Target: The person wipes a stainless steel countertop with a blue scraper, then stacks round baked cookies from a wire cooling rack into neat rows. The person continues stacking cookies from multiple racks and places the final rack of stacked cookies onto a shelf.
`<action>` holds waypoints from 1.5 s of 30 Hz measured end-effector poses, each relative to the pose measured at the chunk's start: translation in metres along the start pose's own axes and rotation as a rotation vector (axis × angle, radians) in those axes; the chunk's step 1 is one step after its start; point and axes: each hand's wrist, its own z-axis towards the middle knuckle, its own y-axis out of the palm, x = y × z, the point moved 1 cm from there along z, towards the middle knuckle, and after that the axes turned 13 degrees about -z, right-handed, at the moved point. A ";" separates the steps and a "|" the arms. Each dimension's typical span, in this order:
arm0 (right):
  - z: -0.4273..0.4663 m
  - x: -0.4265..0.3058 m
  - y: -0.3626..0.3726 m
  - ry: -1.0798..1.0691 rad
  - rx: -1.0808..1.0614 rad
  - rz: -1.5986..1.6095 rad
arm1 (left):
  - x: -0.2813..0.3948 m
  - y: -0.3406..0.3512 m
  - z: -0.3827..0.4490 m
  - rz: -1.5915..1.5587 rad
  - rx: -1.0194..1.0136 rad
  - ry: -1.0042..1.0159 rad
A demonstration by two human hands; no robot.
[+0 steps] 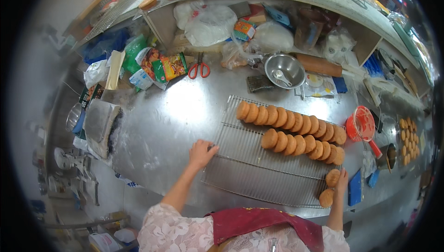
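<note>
A wire cooling rack (239, 168) lies on the metal worktable before me. Two long rows of round golden-brown cakes stand on edge on it, leaning on one another: a back row (289, 119) and a front row (300, 145). Two more cakes, an upper one (333, 178) and a lower one (326, 198), sit near the rack's right edge. My left hand (201, 154) grips the rack's left edge, thumb on top. Along the right edge, close beside the two single cakes, is my right hand (341, 184); seen edge-on, its grip is partly hidden.
A red-orange pot (360, 123) and a blue scraper-like block (355, 188) stand right of the rack. Behind it are a steel bowl (285, 71) and a rolling pin (317, 64). Red-handled scissors (199, 70) and food packets (170, 67) lie back left, a scale-like slab (100, 123) further left.
</note>
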 end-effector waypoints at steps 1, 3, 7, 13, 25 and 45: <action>0.007 0.005 -0.006 0.014 -0.014 0.006 | 0.010 -0.015 0.022 0.117 -0.054 0.020; 0.014 0.009 -0.017 0.045 -0.008 -0.024 | 0.040 -0.063 0.091 0.028 0.042 0.143; 0.003 -0.015 -0.039 -0.110 0.242 -0.134 | 0.131 -0.173 0.224 -0.895 -0.045 0.284; -0.027 -0.098 -0.052 -0.332 0.334 0.086 | 0.237 -0.226 0.338 -1.494 0.209 0.150; -0.050 -0.283 0.024 -0.774 -0.043 0.231 | 0.220 -0.226 0.385 -1.940 0.217 0.480; -0.210 -0.493 0.128 -0.714 -1.378 0.973 | 0.071 -0.179 -0.041 -1.886 0.277 0.476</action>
